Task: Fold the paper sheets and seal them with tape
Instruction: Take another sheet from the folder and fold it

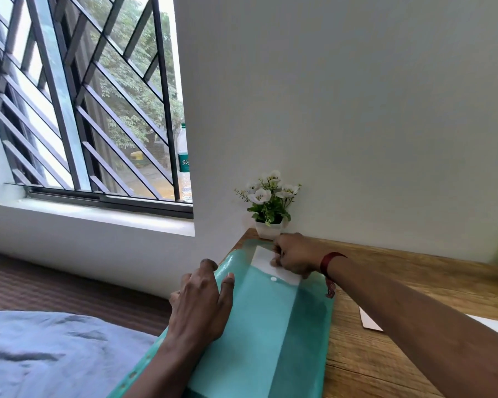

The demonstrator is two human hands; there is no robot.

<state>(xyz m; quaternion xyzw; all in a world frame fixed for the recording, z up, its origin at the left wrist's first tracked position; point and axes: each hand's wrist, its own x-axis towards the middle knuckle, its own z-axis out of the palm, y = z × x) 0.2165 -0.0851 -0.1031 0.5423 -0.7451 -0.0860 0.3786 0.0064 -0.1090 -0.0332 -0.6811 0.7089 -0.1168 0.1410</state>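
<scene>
Head view: a teal plastic folder (270, 326) lies lengthwise on the wooden table (385, 360), lower centre of frame. A white paper sheet (262, 257) shows at the folder's far open end. The right hand (295, 255) has its fingers curled, pinching that sheet's right portion. The left hand (202, 305) rests on the folder's left edge, fingers spread and relaxed. A potted white flower (268, 202) stands against the wall just beyond the right hand.

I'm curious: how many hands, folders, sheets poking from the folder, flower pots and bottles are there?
Hands: 2, left hand and right hand
Teal folder: 1
Paper sheet: 1
Flower pot: 1
Bottle: 1
Total: 6
</scene>
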